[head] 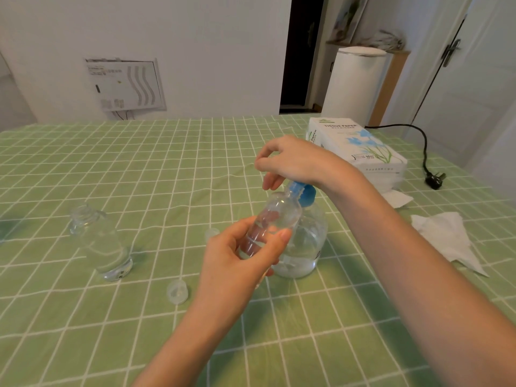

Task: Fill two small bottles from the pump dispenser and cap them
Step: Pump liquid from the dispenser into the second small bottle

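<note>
My left hand (245, 255) grips a small clear bottle (275, 216), tilted with its open mouth up against the blue pump head (303, 192) of the clear dispenser (304, 247). My right hand (293, 160) lies over the pump top with the palm pressing down on it and the fingers loosely bent. A second small clear bottle (102, 241) stands uncapped to the left. One clear cap (176, 291) lies on the cloth near the left wrist. Another cap (211, 233) shows just behind my left hand.
The table is covered with a green checked cloth (139, 169). A tissue paper pack (360, 152) sits at the back right, with loose tissues (446, 238) in front of it. A black power plug (434, 180) and its cord lie at the right edge.
</note>
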A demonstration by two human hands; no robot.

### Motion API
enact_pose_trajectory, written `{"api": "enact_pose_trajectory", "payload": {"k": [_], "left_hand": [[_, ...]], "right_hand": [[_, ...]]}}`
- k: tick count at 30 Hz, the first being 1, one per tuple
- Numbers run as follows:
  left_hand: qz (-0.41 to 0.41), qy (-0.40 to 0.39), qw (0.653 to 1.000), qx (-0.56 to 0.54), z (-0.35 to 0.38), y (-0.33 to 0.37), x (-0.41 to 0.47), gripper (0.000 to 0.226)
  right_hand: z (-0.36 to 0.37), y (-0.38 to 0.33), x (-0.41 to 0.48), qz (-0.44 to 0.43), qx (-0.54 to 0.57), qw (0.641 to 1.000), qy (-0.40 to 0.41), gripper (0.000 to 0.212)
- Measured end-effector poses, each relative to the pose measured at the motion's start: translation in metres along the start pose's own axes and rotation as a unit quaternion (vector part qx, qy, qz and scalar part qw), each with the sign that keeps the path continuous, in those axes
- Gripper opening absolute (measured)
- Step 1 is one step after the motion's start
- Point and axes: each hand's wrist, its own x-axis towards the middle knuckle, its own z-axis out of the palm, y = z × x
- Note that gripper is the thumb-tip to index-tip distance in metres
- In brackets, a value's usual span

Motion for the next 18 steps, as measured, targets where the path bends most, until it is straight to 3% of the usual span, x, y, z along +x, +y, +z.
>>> {"api": "enact_pose_trajectory", "payload": {"k": [18], "left_hand": [[0.004, -0.002, 1.000, 0.001, 0.0001, 0.0009, -0.0003, 0.028]], "right_hand": [[-0.0014, -0.0016, 0.0017, 0.008, -0.015, 1.000, -0.003, 0.022]]}}
